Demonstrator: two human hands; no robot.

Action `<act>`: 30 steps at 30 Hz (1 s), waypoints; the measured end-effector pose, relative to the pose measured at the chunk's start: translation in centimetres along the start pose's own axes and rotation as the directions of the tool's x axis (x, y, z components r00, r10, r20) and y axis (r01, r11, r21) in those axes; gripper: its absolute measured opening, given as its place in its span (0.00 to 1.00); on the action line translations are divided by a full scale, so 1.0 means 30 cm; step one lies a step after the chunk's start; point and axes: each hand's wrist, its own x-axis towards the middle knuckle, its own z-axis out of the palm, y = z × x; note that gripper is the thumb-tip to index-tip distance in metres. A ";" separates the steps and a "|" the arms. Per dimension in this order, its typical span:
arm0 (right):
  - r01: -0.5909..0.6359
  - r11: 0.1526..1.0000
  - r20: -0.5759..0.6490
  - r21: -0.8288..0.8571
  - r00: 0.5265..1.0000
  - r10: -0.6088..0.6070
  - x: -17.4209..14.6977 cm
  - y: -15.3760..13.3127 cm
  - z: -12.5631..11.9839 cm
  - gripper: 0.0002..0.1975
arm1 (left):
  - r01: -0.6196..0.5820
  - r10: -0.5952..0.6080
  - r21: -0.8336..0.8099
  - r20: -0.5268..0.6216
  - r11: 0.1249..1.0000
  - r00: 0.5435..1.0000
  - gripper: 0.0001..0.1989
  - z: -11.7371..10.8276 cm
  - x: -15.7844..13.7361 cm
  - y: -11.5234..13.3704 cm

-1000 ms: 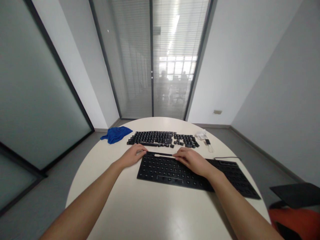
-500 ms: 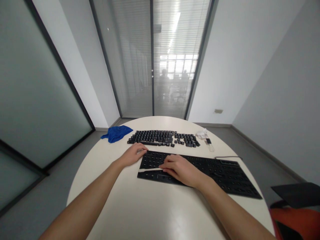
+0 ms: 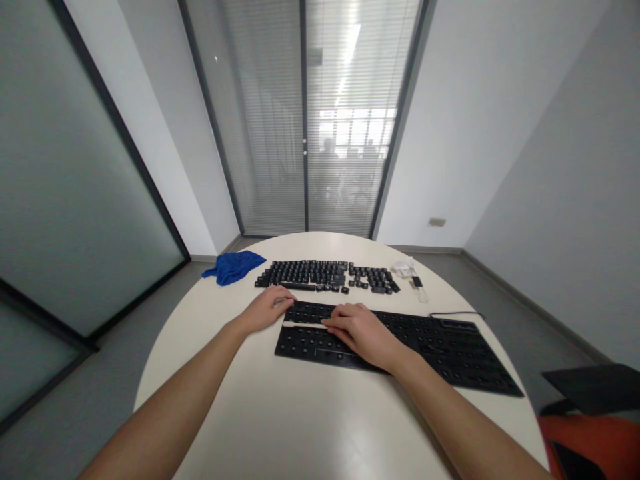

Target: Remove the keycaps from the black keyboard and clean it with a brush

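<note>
I've shifted one white stick (image 3: 303,325), pinched in my right fingers (image 3: 338,323), farther away across one black keyboard base (image 3: 425,340); my left fingers (image 3: 284,293) touch its corner, grip unclear.

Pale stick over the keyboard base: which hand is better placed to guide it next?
Right, I'd judge: the right hand grips the pale stick over the keyboard base. The left hand is at the base's far left corner, without the stick, and seems better placed for steadying.
</note>
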 end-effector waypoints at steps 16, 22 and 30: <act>-0.175 0.984 -0.065 -0.026 0.983 0.173 -0.006 0.082 0.004 0.13 | -0.022 0.022 -0.010 -0.012 1.000 1.000 0.14 -0.004 -0.004 -0.008; -0.190 0.981 -0.069 -0.032 0.980 0.188 -0.010 0.083 -0.008 0.12 | -0.029 0.029 -0.008 -0.007 1.000 1.000 0.14 -0.002 -0.004 -0.015; -0.215 0.976 -0.049 -0.023 0.976 0.214 -0.016 0.098 -0.026 0.12 | -0.031 0.030 -0.015 -0.027 0.999 0.999 0.14 0.002 -0.004 -0.022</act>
